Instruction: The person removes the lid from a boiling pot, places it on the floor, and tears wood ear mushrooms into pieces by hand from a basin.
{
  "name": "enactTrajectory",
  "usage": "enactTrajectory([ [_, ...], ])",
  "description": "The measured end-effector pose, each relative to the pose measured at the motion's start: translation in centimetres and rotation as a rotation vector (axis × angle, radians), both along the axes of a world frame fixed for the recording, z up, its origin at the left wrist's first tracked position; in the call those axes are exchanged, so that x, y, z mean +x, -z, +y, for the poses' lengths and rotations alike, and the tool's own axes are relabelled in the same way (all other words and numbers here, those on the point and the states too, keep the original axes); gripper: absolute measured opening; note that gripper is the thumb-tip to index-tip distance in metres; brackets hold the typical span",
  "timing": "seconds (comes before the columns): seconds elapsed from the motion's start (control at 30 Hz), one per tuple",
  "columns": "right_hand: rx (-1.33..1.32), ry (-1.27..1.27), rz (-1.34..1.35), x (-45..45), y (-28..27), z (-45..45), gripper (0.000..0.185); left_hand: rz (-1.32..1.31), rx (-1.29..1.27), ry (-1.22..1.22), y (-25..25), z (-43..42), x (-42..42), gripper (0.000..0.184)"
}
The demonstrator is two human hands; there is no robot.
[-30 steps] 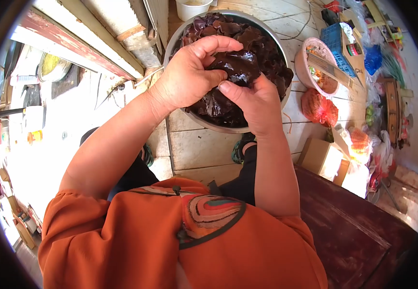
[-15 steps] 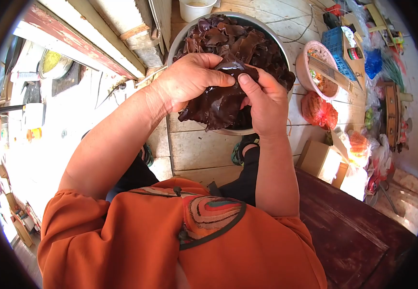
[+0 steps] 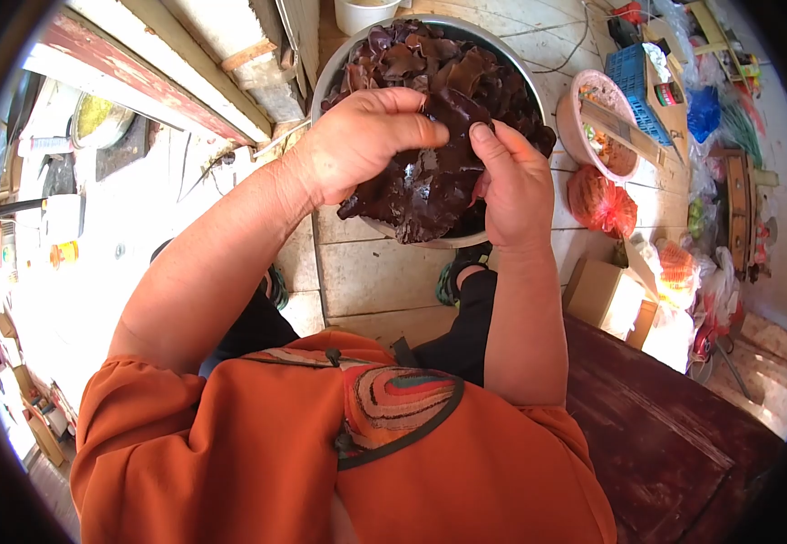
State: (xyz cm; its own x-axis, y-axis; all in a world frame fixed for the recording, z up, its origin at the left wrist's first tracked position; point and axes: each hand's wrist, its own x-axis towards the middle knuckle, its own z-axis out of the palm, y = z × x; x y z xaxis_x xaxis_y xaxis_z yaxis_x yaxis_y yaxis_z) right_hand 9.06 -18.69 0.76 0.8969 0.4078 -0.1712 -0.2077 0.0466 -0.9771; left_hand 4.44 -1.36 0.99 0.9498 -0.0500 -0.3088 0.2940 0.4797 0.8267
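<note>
Between my two hands is a large, wet, dark brown piece of wood ear mushroom (image 3: 421, 186), spread out over the near side of a metal basin (image 3: 323, 86). My left hand (image 3: 371, 140) pinches its left upper part between thumb and fingers. My right hand (image 3: 513, 186) grips its right edge, thumb on top. Behind the hands, a heap of wood ear mushrooms (image 3: 452, 68) fills the basin, which stands on the tiled floor. The held piece hides the basin's near inside, and my curled fingers are partly hidden beneath it.
A white bucket (image 3: 366, 16) stands behind the basin. To the right are a pink tub (image 3: 579, 136) with a board across it, a blue crate (image 3: 629, 86), a red net bag (image 3: 600, 201) and a cardboard box (image 3: 604, 295). A dark red wooden surface (image 3: 656, 408) lies at lower right.
My hands have drawn slightly apart, the right one shifting right. The mushroom piece between them is now spread flatter, showing more of its surface.
</note>
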Motion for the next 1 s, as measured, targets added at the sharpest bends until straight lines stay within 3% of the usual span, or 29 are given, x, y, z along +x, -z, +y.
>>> enactTrajectory([
  [0.03,-0.018,-0.009,0.080,-0.1,-0.3,0.0,0.025,-0.081,0.009,0.119,0.0,0.0,-0.1,0.020],
  [0.17,0.078,-0.060,0.168,-0.1,0.1,-0.3,0.030,-0.126,0.236,0.032,0.2,-0.6,-0.1,0.024],
  [0.27,0.169,-0.145,0.119,-0.4,-0.1,0.0,0.026,-0.143,0.293,0.004,0.6,-0.6,-0.1,0.022],
  [0.3,0.071,-0.115,0.006,-0.7,-0.1,0.4,0.024,-0.142,0.292,0.004,0.7,-0.5,0.0,0.022],
  [0.33,-0.028,-0.086,-0.106,-0.8,-0.2,0.6,0.023,-0.133,0.258,0.019,0.8,-0.5,0.0,0.021],
  [0.4,-0.029,-0.081,-0.052,-0.5,-0.3,0.5,0.022,-0.123,0.222,0.035,0.9,-0.2,0.2,0.020],
  [0.47,0.053,-0.007,0.014,-0.2,-0.1,0.4,0.022,0.028,-0.160,0.098,0.6,0.5,0.3,0.025],
  [0.6,0.080,0.010,0.020,0.1,-0.2,0.1,0.021,0.045,-0.270,0.166,0.8,1.7,0.6,0.036],
  [0.77,0.041,0.003,0.016,0.0,-0.3,-0.1,0.020,0.120,-0.306,0.059,0.2,1.4,0.5,0.028],
  [0.93,0.030,-0.033,0.094,0.0,0.4,-0.1,0.022,-0.058,0.175,0.044,1.0,0.4,0.3,0.015],
  [1.0,-0.136,-0.047,0.085,-0.1,0.0,0.0,0.025,-0.068,0.237,0.035,1.1,0.4,0.2,0.012],
])
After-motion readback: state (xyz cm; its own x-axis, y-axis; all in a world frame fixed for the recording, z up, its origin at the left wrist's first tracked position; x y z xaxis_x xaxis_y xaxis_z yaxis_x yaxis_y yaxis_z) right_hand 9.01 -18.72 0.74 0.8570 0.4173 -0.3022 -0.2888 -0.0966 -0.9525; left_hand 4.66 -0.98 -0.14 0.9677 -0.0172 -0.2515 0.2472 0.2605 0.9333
